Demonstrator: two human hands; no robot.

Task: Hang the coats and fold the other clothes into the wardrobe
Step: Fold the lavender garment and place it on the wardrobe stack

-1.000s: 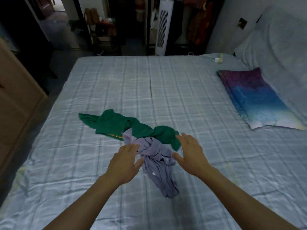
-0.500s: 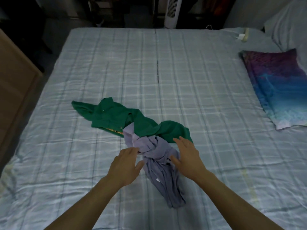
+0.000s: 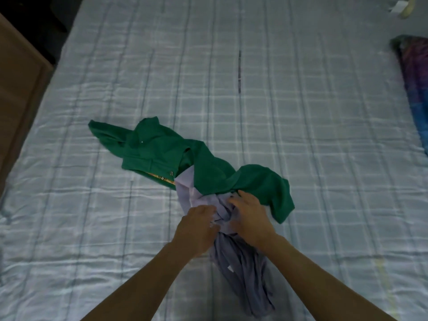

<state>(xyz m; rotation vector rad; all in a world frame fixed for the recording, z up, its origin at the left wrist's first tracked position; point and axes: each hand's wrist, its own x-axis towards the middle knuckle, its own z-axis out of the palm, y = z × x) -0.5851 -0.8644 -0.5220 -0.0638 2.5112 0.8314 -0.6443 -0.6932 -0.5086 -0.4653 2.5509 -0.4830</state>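
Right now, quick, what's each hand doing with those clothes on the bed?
Left hand: closed, gripping the bunched lavender garment.
Right hand: fingers curled into the same lavender garment, beside the green garment.

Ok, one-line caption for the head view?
Both hands, left hand and right hand, gather crumpled lavender cloth garment beside green fabric garment on plaid bedsheet.

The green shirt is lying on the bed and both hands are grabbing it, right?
Not quite. In the head view both hands, left hand and right hand, are grabbing the lilac garment. The green shirt does lie on the bed.
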